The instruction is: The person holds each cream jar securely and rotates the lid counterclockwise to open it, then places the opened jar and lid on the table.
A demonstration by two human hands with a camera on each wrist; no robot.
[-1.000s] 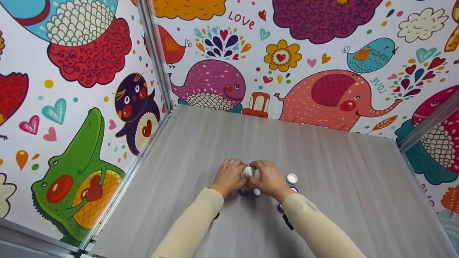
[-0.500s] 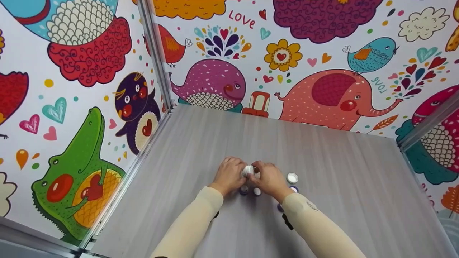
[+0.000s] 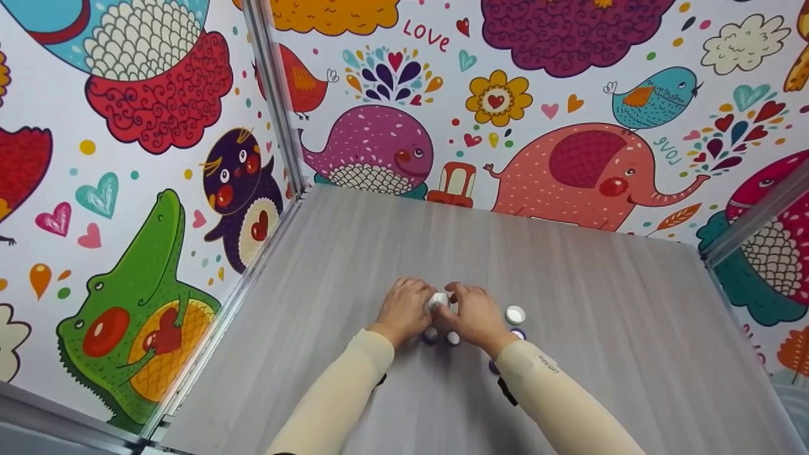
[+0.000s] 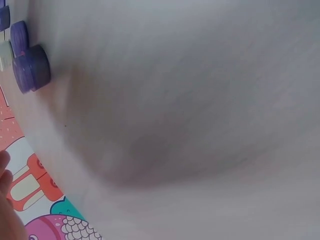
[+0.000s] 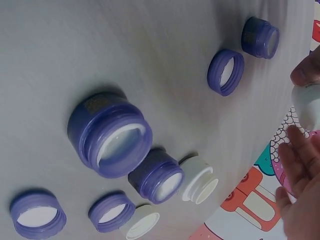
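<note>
A small white jar (image 3: 438, 302) is between both hands in the head view. My left hand (image 3: 404, 309) grips it from the left, fingers bent over it. From the right, my right hand (image 3: 475, 316) pinches it, thumb across its near side. In the right wrist view the white jar (image 5: 307, 106) shows at the right edge, with a thumb on it and fingers (image 5: 300, 160) below. Just under the hands lie a small purple jar (image 3: 430, 335) and a purple lid (image 3: 453, 339) with a white inside. The left wrist view catches only fingertips (image 4: 4, 175) at its left edge.
Farther right stand an open white jar (image 3: 515, 315), a purple jar (image 5: 157, 180) and a larger purple jar (image 5: 110, 135). Beside them lie purple lids (image 5: 37, 215) and a white lid (image 5: 142, 221). Printed walls and metal posts (image 3: 272, 95) bound the grey table (image 3: 354, 253).
My right thumb and fingers have shifted on the white jar, and the jar has turned a little. My left hand stays about where it was; the things on the table look unmoved.
</note>
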